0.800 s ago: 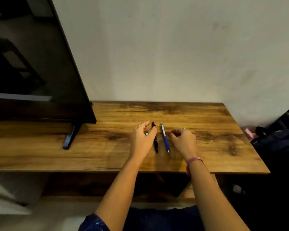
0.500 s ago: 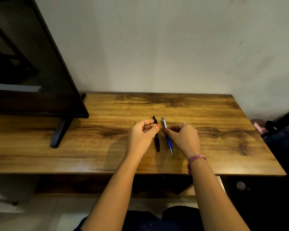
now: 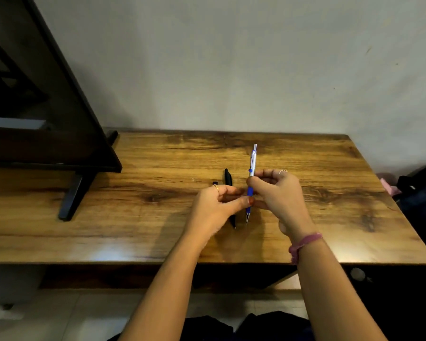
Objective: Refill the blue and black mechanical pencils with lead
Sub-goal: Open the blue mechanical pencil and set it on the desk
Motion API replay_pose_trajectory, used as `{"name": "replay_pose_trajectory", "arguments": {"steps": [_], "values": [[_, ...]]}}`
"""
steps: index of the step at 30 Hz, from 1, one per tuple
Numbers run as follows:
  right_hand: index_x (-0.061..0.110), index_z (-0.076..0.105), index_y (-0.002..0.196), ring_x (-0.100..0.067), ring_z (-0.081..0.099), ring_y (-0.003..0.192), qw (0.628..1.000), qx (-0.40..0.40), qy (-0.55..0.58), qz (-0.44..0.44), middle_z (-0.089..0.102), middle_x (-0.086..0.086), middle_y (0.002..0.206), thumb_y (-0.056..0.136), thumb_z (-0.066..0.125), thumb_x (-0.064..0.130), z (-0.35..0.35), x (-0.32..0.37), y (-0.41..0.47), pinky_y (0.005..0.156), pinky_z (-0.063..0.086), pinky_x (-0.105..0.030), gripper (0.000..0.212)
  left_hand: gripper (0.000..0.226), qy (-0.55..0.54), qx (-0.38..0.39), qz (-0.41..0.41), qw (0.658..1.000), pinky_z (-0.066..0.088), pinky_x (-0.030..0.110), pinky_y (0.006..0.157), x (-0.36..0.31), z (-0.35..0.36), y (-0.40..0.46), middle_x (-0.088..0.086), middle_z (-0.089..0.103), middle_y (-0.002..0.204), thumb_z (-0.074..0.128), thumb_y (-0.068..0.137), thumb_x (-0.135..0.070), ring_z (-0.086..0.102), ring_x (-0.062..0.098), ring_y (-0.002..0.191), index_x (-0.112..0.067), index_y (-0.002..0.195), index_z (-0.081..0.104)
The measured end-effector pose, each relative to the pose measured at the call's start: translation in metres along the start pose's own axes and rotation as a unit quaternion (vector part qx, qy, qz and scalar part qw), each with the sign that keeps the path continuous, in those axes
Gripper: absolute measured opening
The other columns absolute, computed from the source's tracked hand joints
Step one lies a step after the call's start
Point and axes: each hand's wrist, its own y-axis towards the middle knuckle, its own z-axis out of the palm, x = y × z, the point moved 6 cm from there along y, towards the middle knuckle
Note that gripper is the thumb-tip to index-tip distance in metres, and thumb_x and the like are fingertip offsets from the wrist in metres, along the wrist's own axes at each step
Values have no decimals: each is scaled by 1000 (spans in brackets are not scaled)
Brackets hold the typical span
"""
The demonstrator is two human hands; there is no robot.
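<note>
fingers (image 3: pixel 257 179) of our right hand (image 3: pixel 278 193) are curling round the blue pencil (image 3: pixel 252 163), pinching it near the grip just above the desk (image 3: pixel 342 193). our left hand (image 3: pixel 214 207) is closing thumb to fingertips beside it, and whether it is holding anything we cannot tell. the black pencil (image 3: pixel 228 177) is lying between them. both are looking light, slim and slick, so we are favouring the rubbery grip.

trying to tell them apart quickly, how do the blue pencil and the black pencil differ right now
The blue pencil is held in the right hand, lifted off the table; the black pencil lies flat on it, partly hidden behind the left hand. The blue one has a pale upper barrel and blue grip; the black one looks dark all over. Both point their tips toward the person.
</note>
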Motion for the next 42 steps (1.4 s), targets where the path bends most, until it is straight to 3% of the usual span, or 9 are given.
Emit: {"name": "replay_pose_trajectory", "arguments": {"steps": [2, 5, 10, 13, 17, 23, 27, 31, 42], "values": [[13, 66, 86, -16, 72, 68, 999, 19, 32, 6, 72, -5, 79, 81, 71, 7, 0, 5, -3, 56, 60, -30, 10, 15, -3, 1, 9, 1000, 56, 38, 85, -3, 1, 0, -4, 76, 84, 81, 72, -22, 72, 13, 86, -27, 84, 73], [12, 67, 88, -13, 71, 65, 996, 47, 71, 8, 73, -3, 76, 79, 72, 6, -2, 10, -5, 54, 57, -26, 11, 14, -10, -4, 28, 1000, 56, 31, 77, -9, 3, -1, -6, 76, 82, 82, 71, -22, 71, 10, 83, -31, 78, 73], [17, 68, 98, -10, 68, 81, 989, 83, 116, -38, 74, 5, 85, 79, 76, 21, -4, 25, -5, 67, 57, -29, 22, 14, -9, 14, 66, 998, 54, 18, 71, -20, 9, -8, -7, 75, 84, 81, 72, -23, 70, 7, 82, -32, 79, 75], [18, 71, 94, -20, 67, 88, 973, 75, 214, -42, 73, 0, 89, 74, 74, 29, -8, 35, -2, 75, 57, -33, 23, 15, -3, 13, 77, 997, 57, 25, 76, -23, 11, -11, -5, 75, 83, 81, 72, -19, 70, 11, 82, -31, 79, 75], [12, 70, 92, -24, 68, 85, 962, 73, 258, -47, 73, -4, 86, 77, 73, 23, -7, 40, -3, 69, 59, -29, 19, 14, 20, -9, 75, 997, 57, 37, 82, -25, 10, -12, -4, 75, 82, 81, 72, -18, 70, 15, 82, -28, 79, 75], [11, 70, 92, -23, 72, 84, 967, 72, 236, -70, 70, -3, 85, 79, 71, 25, -6, 44, -5, 71, 59, -31, 19, 12, 59, -11, 82, 995, 57, 23, 71, -25, 10, -13, -9, 74, 80, 80, 73, -22, 69, 6, 76, -27, 83, 73], [11, 67, 93, -18, 71, 78, 961, 44, 266, -67, 70, -1, 78, 91, 61, 15, -8, 41, -2, 66, 56, -26, 8, 12, 69, -17, 79, 994, 58, 24, 71, -26, 13, -14, -7, 74, 79, 79, 74, -23, 69, 8, 76, -25, 84, 74], [12, 67, 90, -9, 63, 66, 952, 32, 300, -55, 65, 5, 68, 96, 54, 12, -2, 38, -3, 60, 52, -21, 15, 12, 72, -17, 82, 994, 56, 18, 63, -27, 17, -15, -4, 73, 76, 79, 75, -22, 68, 8, 71, -21, 85, 73], [11, 64, 85, -4, 50, 54, 922, 8, 387, 6, 57, 6, 66, 98, 48, 12, 11, 37, -4, 49, 42, -14, 20, 15, 59, -29, 67, 996, 59, 32, 72, -27, 13, -15, -3, 75, 79, 81, 72, -21, 70, 12, 76, -18, 85, 75]]}}
